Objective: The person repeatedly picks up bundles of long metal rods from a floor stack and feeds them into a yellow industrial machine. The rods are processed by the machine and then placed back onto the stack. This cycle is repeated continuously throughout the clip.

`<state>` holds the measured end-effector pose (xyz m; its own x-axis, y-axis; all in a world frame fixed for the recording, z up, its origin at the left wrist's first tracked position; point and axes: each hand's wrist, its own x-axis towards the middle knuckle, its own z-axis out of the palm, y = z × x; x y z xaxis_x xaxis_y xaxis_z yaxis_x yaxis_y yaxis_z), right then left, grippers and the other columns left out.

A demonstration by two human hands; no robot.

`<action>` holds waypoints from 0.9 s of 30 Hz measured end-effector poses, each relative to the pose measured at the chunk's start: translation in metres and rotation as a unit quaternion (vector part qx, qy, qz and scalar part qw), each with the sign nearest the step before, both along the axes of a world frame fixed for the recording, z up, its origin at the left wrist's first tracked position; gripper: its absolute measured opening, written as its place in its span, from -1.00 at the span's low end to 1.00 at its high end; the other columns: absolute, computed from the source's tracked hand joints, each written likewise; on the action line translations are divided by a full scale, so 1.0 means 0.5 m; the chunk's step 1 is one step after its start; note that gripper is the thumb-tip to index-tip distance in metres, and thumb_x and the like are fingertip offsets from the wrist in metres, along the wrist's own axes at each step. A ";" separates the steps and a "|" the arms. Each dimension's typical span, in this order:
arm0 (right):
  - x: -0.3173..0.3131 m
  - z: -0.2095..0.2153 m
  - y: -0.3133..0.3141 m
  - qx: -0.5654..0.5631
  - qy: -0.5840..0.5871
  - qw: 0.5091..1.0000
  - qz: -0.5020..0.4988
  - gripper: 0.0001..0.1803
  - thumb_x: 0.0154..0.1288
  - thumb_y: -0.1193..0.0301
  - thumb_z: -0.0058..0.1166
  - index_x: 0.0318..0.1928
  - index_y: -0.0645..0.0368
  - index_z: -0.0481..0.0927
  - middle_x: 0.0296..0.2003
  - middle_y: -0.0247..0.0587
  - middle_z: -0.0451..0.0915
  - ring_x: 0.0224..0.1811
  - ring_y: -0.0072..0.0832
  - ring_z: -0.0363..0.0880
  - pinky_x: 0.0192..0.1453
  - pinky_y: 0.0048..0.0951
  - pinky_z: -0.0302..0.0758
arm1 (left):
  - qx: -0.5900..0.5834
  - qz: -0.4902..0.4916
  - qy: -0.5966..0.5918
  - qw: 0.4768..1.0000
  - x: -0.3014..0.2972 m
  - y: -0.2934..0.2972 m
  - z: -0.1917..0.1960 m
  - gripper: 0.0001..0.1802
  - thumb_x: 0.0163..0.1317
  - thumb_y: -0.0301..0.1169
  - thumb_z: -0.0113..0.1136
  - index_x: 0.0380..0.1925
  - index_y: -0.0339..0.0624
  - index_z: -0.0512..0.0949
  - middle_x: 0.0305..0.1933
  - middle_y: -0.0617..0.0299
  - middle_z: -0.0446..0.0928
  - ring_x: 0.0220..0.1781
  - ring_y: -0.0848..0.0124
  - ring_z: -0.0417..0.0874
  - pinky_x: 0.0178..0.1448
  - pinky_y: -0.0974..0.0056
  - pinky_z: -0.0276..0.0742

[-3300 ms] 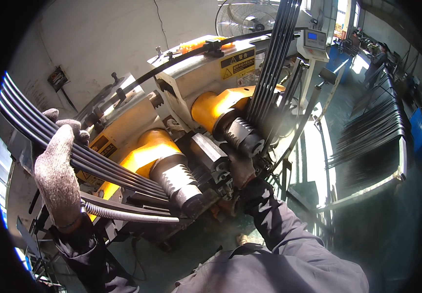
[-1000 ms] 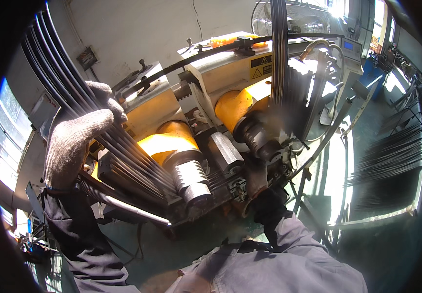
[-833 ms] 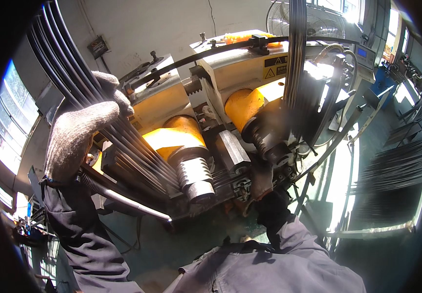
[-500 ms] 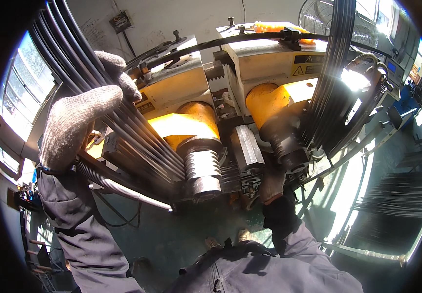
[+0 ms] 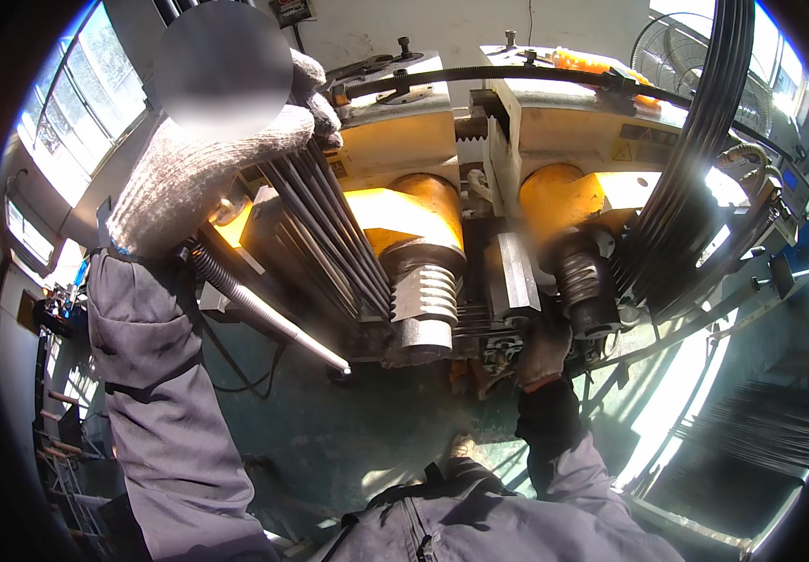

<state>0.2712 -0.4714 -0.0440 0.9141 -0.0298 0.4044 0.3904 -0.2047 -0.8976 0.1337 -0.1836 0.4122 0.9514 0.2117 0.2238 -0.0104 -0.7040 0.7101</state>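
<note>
My left hand [image 5: 203,169], in a pale knit glove, is closed around a bundle of thin dark rods [image 5: 343,229] at the upper left. A round blurred patch covers part of that glove and the rods. The rods slant down to a ridged steel roller [image 5: 425,292] on a yellow machine arm [image 5: 414,215]. My right hand [image 5: 545,351], gloved and in shadow, reaches in below a dark angular block [image 5: 514,281], beside a second ridged roller [image 5: 586,281]. Its fingers are hidden there, so its grip does not show.
A second bundle of dark rods [image 5: 695,155] rises at the right of the machine. A ribbed hose [image 5: 268,314] sticks out below my left hand. Many rods lie on a rack [image 5: 760,426] at the lower right. A fan [image 5: 681,56] stands behind.
The view has shifted, so the machine sits farther right and higher. My left hand is still around the rods, which stand steeper now. My right hand stays by the block.
</note>
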 end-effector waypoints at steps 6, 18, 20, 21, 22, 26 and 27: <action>-0.002 0.010 -0.036 -0.144 0.002 0.987 0.072 -0.64 0.42 0.53 0.17 0.16 0.18 0.82 0.00 -0.01 0.84 0.01 -0.12 0.83 0.17 -0.15 0.73 | 0.004 -0.037 -0.031 0.999 -0.005 -0.012 0.013 -0.59 0.55 -0.38 0.43 0.32 -0.21 0.63 0.10 0.06 0.83 0.13 0.25 0.87 0.23 0.19 0.81; -0.340 0.050 -0.070 0.130 0.063 0.989 0.032 -0.45 0.75 0.12 0.06 0.41 0.31 0.69 0.14 -0.06 0.75 0.12 -0.22 0.74 0.34 -0.13 0.70 | -0.317 -0.042 -0.240 0.917 -0.560 -0.095 -0.179 -0.70 0.48 -0.58 0.40 0.17 -0.26 0.68 -0.02 0.13 0.76 0.03 0.30 0.84 0.19 0.12 0.82; -0.401 0.056 -0.038 0.166 0.083 0.979 0.084 -0.42 0.74 0.08 0.07 0.43 0.30 0.68 0.17 -0.05 0.73 0.17 -0.21 0.72 0.36 -0.10 0.68 | -0.322 0.047 -0.235 0.916 -0.710 -0.107 -0.213 -0.69 0.50 -0.63 0.39 0.19 -0.27 0.65 0.04 0.09 0.77 0.07 0.27 0.86 0.25 0.08 0.83; -0.439 0.062 -0.017 0.171 0.098 0.975 0.105 -0.41 0.74 0.06 0.08 0.44 0.29 0.67 0.19 -0.05 0.73 0.19 -0.20 0.71 0.37 -0.09 0.67 | -0.313 0.091 -0.283 0.902 -0.780 -0.117 -0.236 -0.71 0.52 -0.62 0.39 0.18 -0.28 0.65 0.02 0.07 0.78 0.05 0.26 0.86 0.24 0.07 0.83; -0.480 0.071 0.005 0.174 0.109 0.970 0.130 -0.39 0.73 0.04 0.08 0.44 0.28 0.67 0.21 -0.04 0.72 0.21 -0.20 0.70 0.38 -0.08 0.66 | -0.302 0.137 -0.325 0.886 -0.850 -0.129 -0.260 -0.73 0.53 -0.61 0.39 0.17 -0.28 0.65 0.00 0.06 0.79 0.04 0.24 0.86 0.23 0.07 0.83; -0.656 0.117 0.092 0.171 0.143 0.946 0.235 -0.33 0.71 -0.04 0.11 0.48 0.24 0.64 0.29 -0.02 0.69 0.29 -0.17 0.66 0.41 -0.02 0.63 | -0.299 0.310 -0.396 0.811 -1.142 -0.191 -0.346 -0.75 0.59 -0.62 0.25 0.20 -0.32 0.61 -0.10 -0.04 0.81 -0.06 0.20 0.87 0.16 0.07 0.83; -0.703 0.125 0.113 0.166 0.155 0.936 0.268 -0.32 0.71 -0.06 0.11 0.49 0.24 0.64 0.31 -0.01 0.68 0.32 -0.16 0.65 0.42 -0.01 0.62 | -0.311 0.345 -0.423 0.778 -1.212 -0.226 -0.365 -0.73 0.56 -0.67 0.25 0.19 -0.33 0.61 -0.12 0.01 0.79 -0.06 0.24 0.85 0.15 0.10 0.82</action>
